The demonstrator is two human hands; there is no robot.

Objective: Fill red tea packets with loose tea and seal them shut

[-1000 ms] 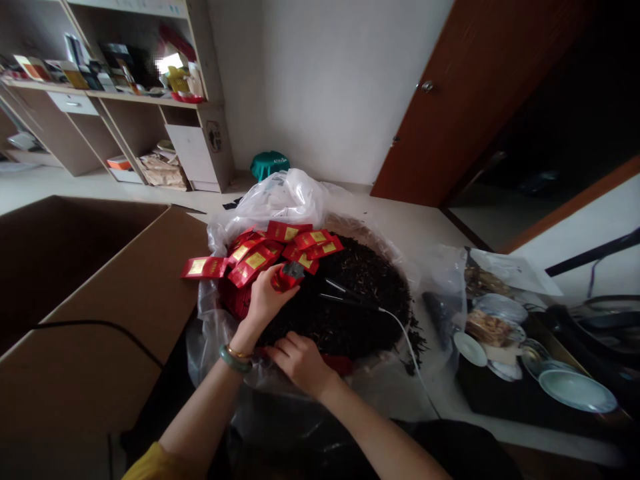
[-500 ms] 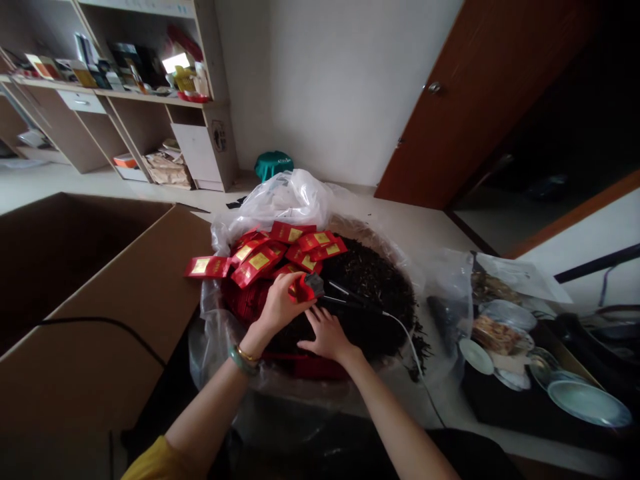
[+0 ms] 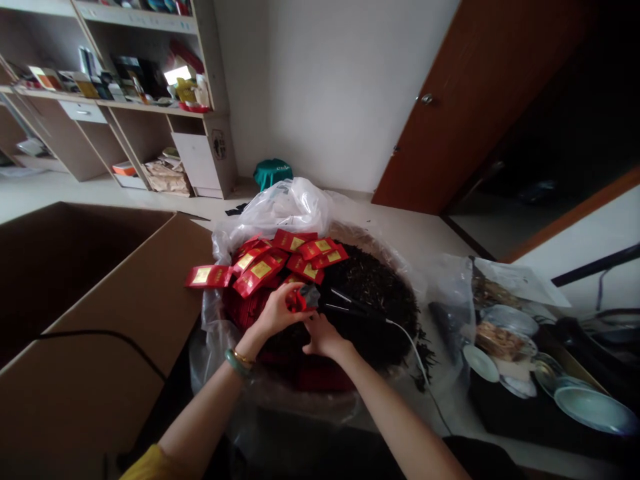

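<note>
My left hand pinches a small red packet with its mouth held open, just above a heap of dark loose tea leaves. My right hand is right beside it, fingers curled and touching the packet's underside over the tea. The tea lies in a wide round basket lined with clear plastic. Several red and gold packets are piled on the basket's left side. A black clamp-like tool with a white cord rests on the tea, just right of the packet.
A large open cardboard box stands to the left with a black cable over its flap. Plates, bowls and bagged goods crowd a dark tray at the right. Shelving and a brown door stand behind.
My right hand has moved up from the basket's near edge to meet the packet held in my left hand. The left hand has shifted slightly right with the packet.
</note>
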